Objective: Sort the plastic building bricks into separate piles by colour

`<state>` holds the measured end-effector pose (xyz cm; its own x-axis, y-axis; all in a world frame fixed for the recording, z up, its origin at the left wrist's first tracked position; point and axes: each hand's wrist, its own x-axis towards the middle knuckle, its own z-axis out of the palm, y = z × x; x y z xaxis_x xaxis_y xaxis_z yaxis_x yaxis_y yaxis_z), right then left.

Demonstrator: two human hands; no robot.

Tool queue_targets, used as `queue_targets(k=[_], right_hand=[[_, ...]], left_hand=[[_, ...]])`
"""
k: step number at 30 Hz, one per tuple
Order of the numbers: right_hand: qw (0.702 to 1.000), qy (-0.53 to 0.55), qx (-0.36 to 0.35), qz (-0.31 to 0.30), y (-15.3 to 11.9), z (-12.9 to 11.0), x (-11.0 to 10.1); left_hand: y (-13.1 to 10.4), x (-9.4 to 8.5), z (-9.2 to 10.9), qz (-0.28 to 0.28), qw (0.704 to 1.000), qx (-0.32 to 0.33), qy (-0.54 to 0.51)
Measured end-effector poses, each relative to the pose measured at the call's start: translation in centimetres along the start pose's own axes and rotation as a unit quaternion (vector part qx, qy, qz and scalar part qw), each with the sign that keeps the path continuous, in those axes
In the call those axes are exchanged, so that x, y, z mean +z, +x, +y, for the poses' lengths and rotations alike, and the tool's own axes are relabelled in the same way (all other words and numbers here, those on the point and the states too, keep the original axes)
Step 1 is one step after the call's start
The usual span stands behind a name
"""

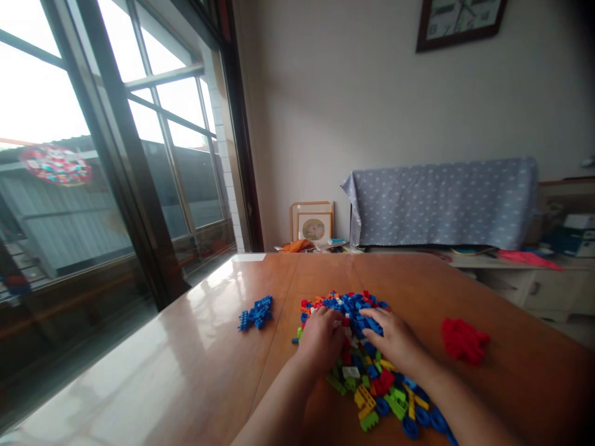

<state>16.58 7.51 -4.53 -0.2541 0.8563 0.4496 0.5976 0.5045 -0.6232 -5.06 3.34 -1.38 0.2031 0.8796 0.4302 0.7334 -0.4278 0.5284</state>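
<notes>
A mixed pile of plastic building bricks point(351, 370) in blue, red, yellow, green and white spreads across the table in front of me. Over the pile's left side, my left hand point(320, 336) has its fingers curled down, thumb close to them; whatever they may hold is hidden. My right hand point(393, 337) lies at the right side, its fingers stretched and apart over blue bricks. A separate cluster of blue bricks point(256, 313) sits to the left of the pile. To the right lies a small heap of red bricks point(463, 341).
The brown wooden table point(223, 365) reaches toward a wall. Tall windows point(176, 142) stand along the left. Behind the table are a framed picture point(315, 228), a grey-blue patterned cloth point(441, 204) over something, and a white cabinet point(548, 291). A clock point(460, 21) hangs above.
</notes>
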Motion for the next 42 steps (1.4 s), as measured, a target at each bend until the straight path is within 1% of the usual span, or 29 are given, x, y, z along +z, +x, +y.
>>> queue_targets(k=[4, 6, 8, 10, 12, 15, 18, 21, 24, 26, 27, 30, 32, 33, 37, 42], right_hand=[[0.997, 0.059, 0.029, 0.039, 0.2, -0.4, -0.5], [0.992, 0.103, 0.055, 0.045, 0.2, -0.8, -0.7], [0.98, 0.169, 0.098, 0.034, 0.2, -1.4, -0.9], [0.959, 0.247, 0.14, 0.014, 0.1, -2.2, -1.1], [0.939, 0.304, 0.161, -0.009, 0.0, -3.0, -1.4], [0.929, 0.331, 0.16, -0.05, -0.3, -4.1, -1.6], [0.922, 0.348, 0.144, -0.095, -0.6, -5.0, -1.6], [0.915, 0.359, 0.14, -0.118, -1.0, -5.6, -1.3], [0.912, 0.359, 0.162, -0.112, -1.3, -5.7, -1.0], [0.898, 0.387, 0.183, -0.098, -1.3, -5.5, -0.8], [0.886, 0.412, 0.196, -0.087, -1.3, -5.3, -0.6], [0.835, 0.495, 0.233, -0.053, -1.1, -4.9, -0.3], [0.814, 0.525, 0.243, -0.044, -1.0, -4.8, -0.2], [0.811, 0.53, 0.242, -0.047, -1.0, -4.8, -0.2], [0.815, 0.529, 0.226, -0.069, -1.3, -5.6, -0.4], [0.782, 0.568, 0.232, -0.105, -1.8, -6.7, -1.0]], left_hand=[[0.1, -0.1, 0.1, 0.001, 1.0, -0.005, -0.004], [0.1, -0.1, 0.1, 0.004, 1.0, -0.005, -0.006], [0.1, -0.2, 0.1, 0.009, 1.0, 0.002, -0.007], [0.1, -0.2, 0.3, 0.02, 1.0, 0.017, -0.013], [0.0, -0.3, 0.7, 0.03, 0.999, 0.035, -0.022], [-0.3, -0.5, 1.6, 0.032, 0.997, 0.06, -0.045], [-0.6, -0.5, 2.5, 0.017, 0.994, 0.081, -0.074], [-0.8, -0.4, 3.0, 0.007, 0.992, 0.085, -0.09], [-0.8, -0.3, 3.1, 0.021, 0.994, 0.063, -0.089], [-0.8, -0.3, 3.1, 0.03, 0.995, 0.05, -0.083], [-0.8, -0.2, 3.1, 0.031, 0.995, 0.048, -0.081], [-0.7, -0.1, 2.9, 0.021, 0.995, 0.046, -0.087], [-0.7, 0.0, 2.8, 0.009, 0.995, 0.041, -0.09], [-0.6, 0.1, 2.7, 0.003, 0.995, 0.036, -0.09], [-0.5, 0.1, 2.4, -0.011, 0.995, 0.026, -0.091], [-0.6, 0.1, 2.3, 0.002, 0.996, 0.018, -0.089]])
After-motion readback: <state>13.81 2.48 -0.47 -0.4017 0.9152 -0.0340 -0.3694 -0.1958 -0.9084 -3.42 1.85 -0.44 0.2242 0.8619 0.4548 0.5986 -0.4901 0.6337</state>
